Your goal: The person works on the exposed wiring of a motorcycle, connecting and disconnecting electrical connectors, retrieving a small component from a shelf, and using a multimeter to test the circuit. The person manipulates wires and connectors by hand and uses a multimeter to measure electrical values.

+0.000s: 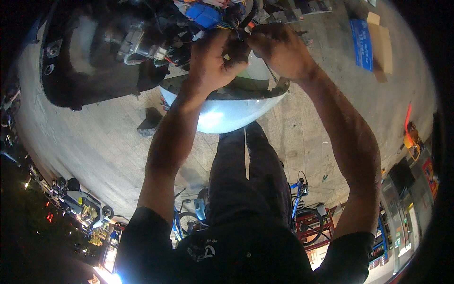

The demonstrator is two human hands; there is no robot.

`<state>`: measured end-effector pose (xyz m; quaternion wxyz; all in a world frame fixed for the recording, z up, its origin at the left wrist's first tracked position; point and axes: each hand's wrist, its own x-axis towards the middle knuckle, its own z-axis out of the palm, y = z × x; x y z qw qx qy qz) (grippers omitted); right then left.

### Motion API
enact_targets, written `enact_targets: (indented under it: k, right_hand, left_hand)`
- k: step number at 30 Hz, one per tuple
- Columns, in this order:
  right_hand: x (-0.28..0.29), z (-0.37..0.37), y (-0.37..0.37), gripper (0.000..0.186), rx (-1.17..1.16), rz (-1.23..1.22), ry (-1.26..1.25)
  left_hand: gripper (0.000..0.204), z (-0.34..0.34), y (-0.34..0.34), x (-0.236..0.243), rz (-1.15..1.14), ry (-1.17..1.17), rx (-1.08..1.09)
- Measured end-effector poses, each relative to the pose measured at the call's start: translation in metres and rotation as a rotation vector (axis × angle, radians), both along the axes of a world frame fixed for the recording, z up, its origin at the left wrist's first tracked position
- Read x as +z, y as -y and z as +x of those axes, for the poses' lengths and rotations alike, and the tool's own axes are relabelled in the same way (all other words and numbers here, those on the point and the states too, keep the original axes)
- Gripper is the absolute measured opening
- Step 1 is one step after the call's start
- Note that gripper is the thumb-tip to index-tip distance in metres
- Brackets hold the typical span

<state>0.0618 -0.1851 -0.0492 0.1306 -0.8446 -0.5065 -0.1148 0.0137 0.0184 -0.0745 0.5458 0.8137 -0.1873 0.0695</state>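
At the upper middle, my left hand (210, 64) and my right hand (283, 53) meet just below a tangle of thin coloured wires (232, 23). Both sets of fingers are curled in and close together. What they pinch is dark and hard to make out against the wires. A blue plastic block (204, 15) sits among the wiring, just above my left hand. Beneath my wrists lies a glossy white curved body panel (241, 113), with its hollow, dark-rimmed inside facing up. A thin dark cable (272, 73) runs down beside my right hand.
To the left is a large black moulded shell (90, 61), with a metal part (137, 43) and wires at its side. A dark block (149, 122) lies on the paved floor (142, 161). An opened blue cardboard box (364, 45) lies at the upper right. Bicycles and a parked scooter (82, 206) stand around.
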Motion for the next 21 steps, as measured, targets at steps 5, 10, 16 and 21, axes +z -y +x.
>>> enact_targets:
  k: [5,10,16,21]
  right_hand:
    - [0.02,0.005,0.062,0.026,-0.433,0.396,-1.49]
    - [-0.005,-0.045,0.044,0.029,-0.534,0.691,-1.432]
    - [0.021,-0.069,0.023,0.034,-0.469,1.152,-1.778]
    - [0.031,-0.076,0.02,0.033,-0.464,1.219,-1.762]
  left_hand:
    - [0.028,-0.012,-0.007,0.004,-0.259,-0.348,0.029]
    - [0.031,-0.021,0.023,0.003,-0.806,-0.629,0.047]
    - [0.021,-0.033,0.034,0.018,-1.686,-0.984,0.042]
    - [0.032,-0.032,0.035,0.027,-1.957,-1.039,-0.288]
